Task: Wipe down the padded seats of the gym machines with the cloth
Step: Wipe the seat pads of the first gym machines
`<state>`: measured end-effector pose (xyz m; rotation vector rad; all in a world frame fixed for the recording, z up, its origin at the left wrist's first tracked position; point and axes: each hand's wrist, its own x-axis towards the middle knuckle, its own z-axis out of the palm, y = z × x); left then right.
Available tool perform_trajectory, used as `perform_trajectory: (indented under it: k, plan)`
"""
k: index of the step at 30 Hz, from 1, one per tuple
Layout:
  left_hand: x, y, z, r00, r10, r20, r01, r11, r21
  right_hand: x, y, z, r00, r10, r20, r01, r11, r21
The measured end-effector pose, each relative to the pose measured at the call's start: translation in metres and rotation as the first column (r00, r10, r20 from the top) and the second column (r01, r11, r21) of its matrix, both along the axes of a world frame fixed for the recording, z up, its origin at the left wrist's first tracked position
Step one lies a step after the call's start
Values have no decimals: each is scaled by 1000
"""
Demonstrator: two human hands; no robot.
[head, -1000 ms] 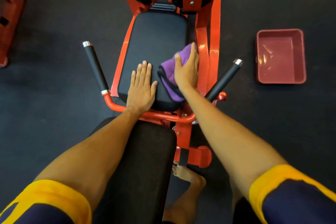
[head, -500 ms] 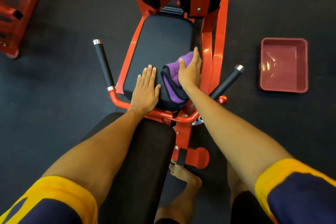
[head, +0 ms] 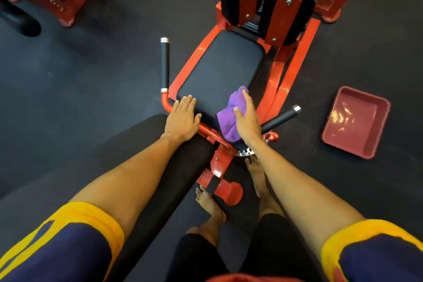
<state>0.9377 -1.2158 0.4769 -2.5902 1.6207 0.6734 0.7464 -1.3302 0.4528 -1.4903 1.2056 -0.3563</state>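
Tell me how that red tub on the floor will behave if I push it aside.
The red tub shows glints inside that look like water, so it would probably slosh and feel heavy. It is low and wide, so tipping seems unlikely. The dark floor mat looks rubbery, so it may drag rather than glide.

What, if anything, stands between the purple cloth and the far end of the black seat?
Nothing visible. The right hand presses the cloth on the near right corner of the seat; beyond, it is bare. The left hand rests at its near left edge.
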Motion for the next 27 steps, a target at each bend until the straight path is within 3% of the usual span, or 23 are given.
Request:
perform_trajectory:
  k: [4, 6, 8, 13, 18, 23, 25, 27]
  plan:
    - [-7, 39, 51, 983, 152, 105, -159, 985, 66, 5, 1, 50, 936, 338, 102, -343, 939, 33]
    - [-7, 60, 71, 962, 210, 172, -231, 967, 112, 13, 3, 73, 843, 516, 151, -525, 851, 24]
    - [-10, 77, 88, 936, 259, 238, -299, 942, 150, 25, 6, 89, 755, 648, 101, -654, 756, 39]
    - [-14, 104, 121, 848, 401, 346, -486, 848, 210, 75, 38, 106, 590, 807, 0, -807, 590, 17]
    - [-22, 114, 121, 824, 344, 449, -512, 792, 332, 88, 89, 83, 450, 882, -136, -892, 451, -29]
    - [-23, 106, 115, 815, 291, 501, -503, 784, 363, 104, 81, 40, 507, 839, -198, -860, 507, -54]
    - [-19, 106, 110, 815, 280, 507, -502, 778, 378, 132, 69, 22, 597, 795, -107, -790, 606, 90]
    - [-19, 105, 108, 814, 277, 511, -502, 778, 378, 163, 59, 7, 658, 751, -48, -718, 646, 259]
